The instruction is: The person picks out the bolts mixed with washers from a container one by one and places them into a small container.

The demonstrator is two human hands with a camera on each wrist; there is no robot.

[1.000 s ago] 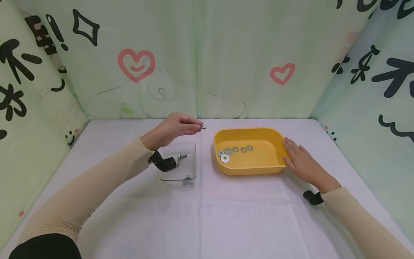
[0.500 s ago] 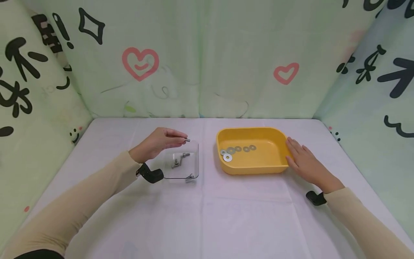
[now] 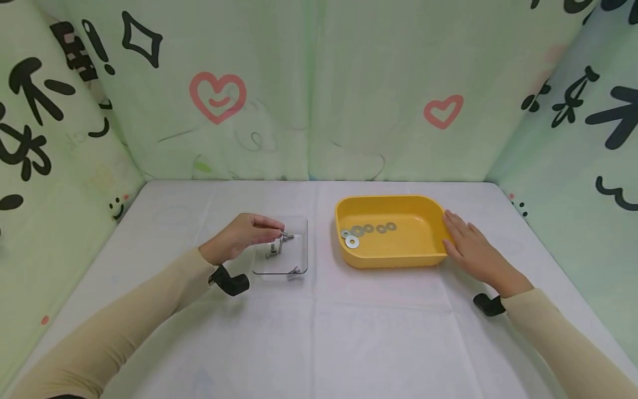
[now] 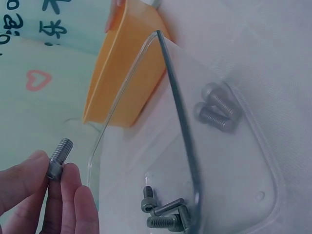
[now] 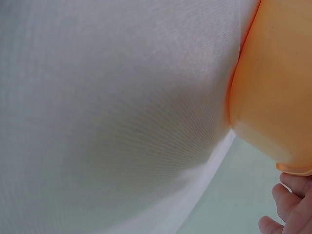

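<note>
My left hand (image 3: 244, 237) pinches a socket-head bolt (image 4: 59, 157) between thumb and fingers, threaded end pointing up in the left wrist view. It hovers over the rear left part of a clear plastic box (image 3: 307, 252). Inside that box lie several more bolts (image 4: 165, 222). To the right, a yellow tray (image 3: 394, 260) holds several flat grey washers (image 3: 351, 241) near its left side. Against the tray's right rim rests my right hand (image 3: 476, 256), fingers extended; in the right wrist view only its fingertips (image 5: 287, 197) show beside the rim.
A white cloth (image 3: 319, 343) covers the table beneath both containers. Patterned pale green curtains (image 3: 369, 83) enclose the back and both sides. The clear box's near wall (image 4: 178, 107) stands up close to the left hand.
My left hand, holding the bolt, has moved left and down, back from the gap near the yellow tray to over the clear box. The right hand stays at the tray's rim.
</note>
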